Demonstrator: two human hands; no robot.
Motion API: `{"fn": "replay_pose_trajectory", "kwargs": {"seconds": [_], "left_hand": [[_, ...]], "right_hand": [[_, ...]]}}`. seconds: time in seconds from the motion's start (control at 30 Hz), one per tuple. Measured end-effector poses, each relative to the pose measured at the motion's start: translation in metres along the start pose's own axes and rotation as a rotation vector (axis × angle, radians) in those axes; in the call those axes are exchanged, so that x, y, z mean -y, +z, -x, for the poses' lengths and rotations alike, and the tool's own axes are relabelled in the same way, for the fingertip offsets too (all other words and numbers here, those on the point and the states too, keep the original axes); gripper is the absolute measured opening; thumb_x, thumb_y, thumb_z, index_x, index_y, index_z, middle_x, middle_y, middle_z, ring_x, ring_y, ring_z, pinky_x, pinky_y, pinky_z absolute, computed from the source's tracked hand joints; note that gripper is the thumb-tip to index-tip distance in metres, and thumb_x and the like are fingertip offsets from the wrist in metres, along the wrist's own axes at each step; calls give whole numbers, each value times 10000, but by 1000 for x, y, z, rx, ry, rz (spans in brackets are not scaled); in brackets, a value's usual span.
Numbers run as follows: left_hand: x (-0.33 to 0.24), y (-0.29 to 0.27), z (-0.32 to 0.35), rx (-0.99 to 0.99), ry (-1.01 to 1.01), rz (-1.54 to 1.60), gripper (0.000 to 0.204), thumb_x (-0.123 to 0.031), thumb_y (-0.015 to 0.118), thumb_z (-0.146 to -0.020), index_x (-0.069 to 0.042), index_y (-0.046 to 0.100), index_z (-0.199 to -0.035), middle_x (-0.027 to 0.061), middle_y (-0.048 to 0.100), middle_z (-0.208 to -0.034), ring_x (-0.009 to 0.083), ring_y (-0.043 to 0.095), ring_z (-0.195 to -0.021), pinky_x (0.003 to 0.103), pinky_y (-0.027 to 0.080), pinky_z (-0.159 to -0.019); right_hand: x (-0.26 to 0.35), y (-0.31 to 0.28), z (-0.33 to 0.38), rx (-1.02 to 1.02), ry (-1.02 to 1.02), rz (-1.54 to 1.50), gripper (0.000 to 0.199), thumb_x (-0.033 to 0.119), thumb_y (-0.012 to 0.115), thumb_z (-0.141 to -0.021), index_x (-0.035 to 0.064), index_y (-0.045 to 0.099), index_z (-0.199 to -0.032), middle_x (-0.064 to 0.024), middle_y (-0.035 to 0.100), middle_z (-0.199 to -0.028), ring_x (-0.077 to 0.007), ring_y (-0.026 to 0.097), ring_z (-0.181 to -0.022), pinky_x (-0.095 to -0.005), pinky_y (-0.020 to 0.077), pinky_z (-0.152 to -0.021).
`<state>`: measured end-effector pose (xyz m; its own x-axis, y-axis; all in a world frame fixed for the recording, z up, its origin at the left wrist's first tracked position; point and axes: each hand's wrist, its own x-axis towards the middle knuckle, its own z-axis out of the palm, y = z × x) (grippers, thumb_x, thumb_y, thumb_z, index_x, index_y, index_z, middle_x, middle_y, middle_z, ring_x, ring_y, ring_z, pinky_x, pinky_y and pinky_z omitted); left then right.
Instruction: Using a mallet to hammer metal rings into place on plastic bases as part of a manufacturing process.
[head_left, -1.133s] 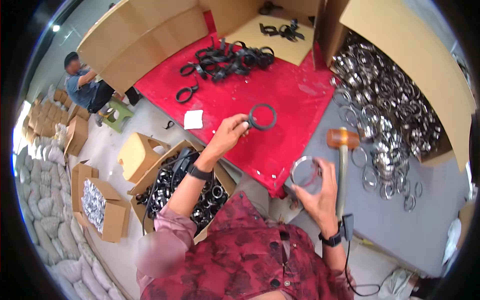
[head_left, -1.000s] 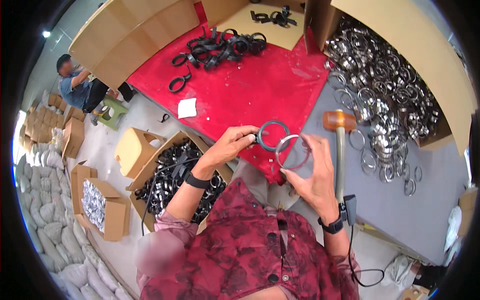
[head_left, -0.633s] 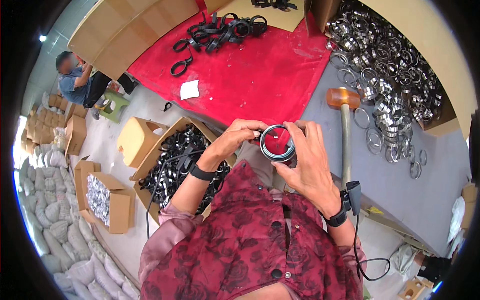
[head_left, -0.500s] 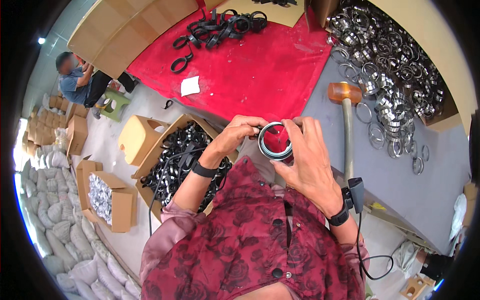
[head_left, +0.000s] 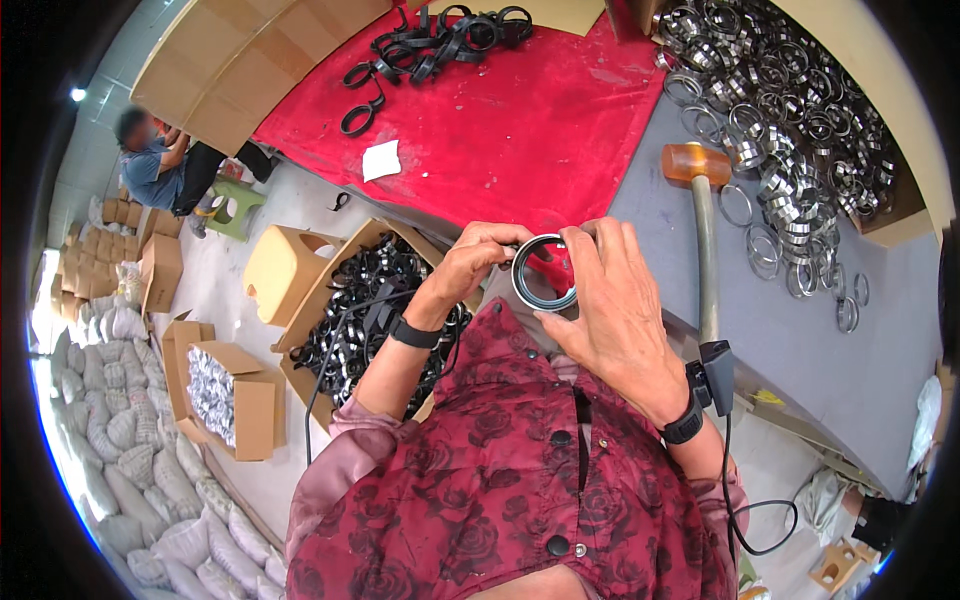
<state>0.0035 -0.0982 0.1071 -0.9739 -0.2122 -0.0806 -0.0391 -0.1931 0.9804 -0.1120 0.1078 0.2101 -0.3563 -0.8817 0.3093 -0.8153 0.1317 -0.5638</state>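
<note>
Close in front of the person's chest, above the near edge of the grey table (head_left: 800, 330), both hands meet around one ring assembly (head_left: 545, 272): a black rubber ring seated against a shiny metal band. The left hand (head_left: 478, 258) pinches its left rim with curled fingertips, while the right hand (head_left: 615, 310) cups it from the right, fingers closed round the outside. The step in hand looks like pressing the rubber ring into the metal one and checking the fit; whether it sits flush all round cannot be told. The next move likely calls for even pressure around the rim, with neither hand letting the two parts tilt apart. A mallet (head_left: 700, 200) lies on the table beside a heap of metal rings (head_left: 790, 110); black rings (head_left: 440, 35) lie on the red cloth (head_left: 500, 130), more in an open carton (head_left: 370, 310) on the floor.
</note>
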Motion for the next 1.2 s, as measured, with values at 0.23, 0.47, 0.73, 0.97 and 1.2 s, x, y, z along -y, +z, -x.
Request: {"fn": "replay_pose_trajectory", "kwargs": {"seconds": [0.23,0.47,0.73,0.97,1.2], "left_hand": [[-2,9,2,-66,66,-81,461,-252,563,-788,63,713,-1089,8,680,-908,89,513,-788,258,377,-690],[0,10,2,-83,52,-69,450,-257,570,-777,56,716,-1065,-2,668,-892,84,505,-781,257,373,-688],[0,13,4,-40,53,-1,364,-339,648,-923,12,707,-1004,-33,612,-839,67,490,-773,250,371,-691],[-11,18,5,-31,30,-54,350,-339,683,-951,8,696,-991,-31,616,-858,58,521,-849,255,417,-757],[-2,15,6,-67,1,-60,328,-322,665,-971,5,690,-992,-19,633,-895,66,534,-866,253,422,-775]], "right_hand": [[-3,3,2,-8,28,9,683,82,864,-626,-34,527,-1209,-184,487,-1113,-365,512,-1050,-456,471,-859],[-6,8,5,-18,44,10,723,94,877,-624,-37,522,-1240,-200,495,-1159,-380,519,-1080,-460,476,-881],[-14,15,8,-32,65,-42,761,103,878,-631,-39,507,-1280,-220,513,-1242,-409,531,-1150,-469,483,-943],[-24,26,13,-16,88,-154,735,103,864,-666,-40,505,-1292,-236,565,-1259,-423,569,-1164,-472,492,-972],[-40,33,15,-38,80,-373,808,184,851,-753,-46,449,-1415,-258,588,-1318,-411,597,-1220,-435,496,-1024]]}}
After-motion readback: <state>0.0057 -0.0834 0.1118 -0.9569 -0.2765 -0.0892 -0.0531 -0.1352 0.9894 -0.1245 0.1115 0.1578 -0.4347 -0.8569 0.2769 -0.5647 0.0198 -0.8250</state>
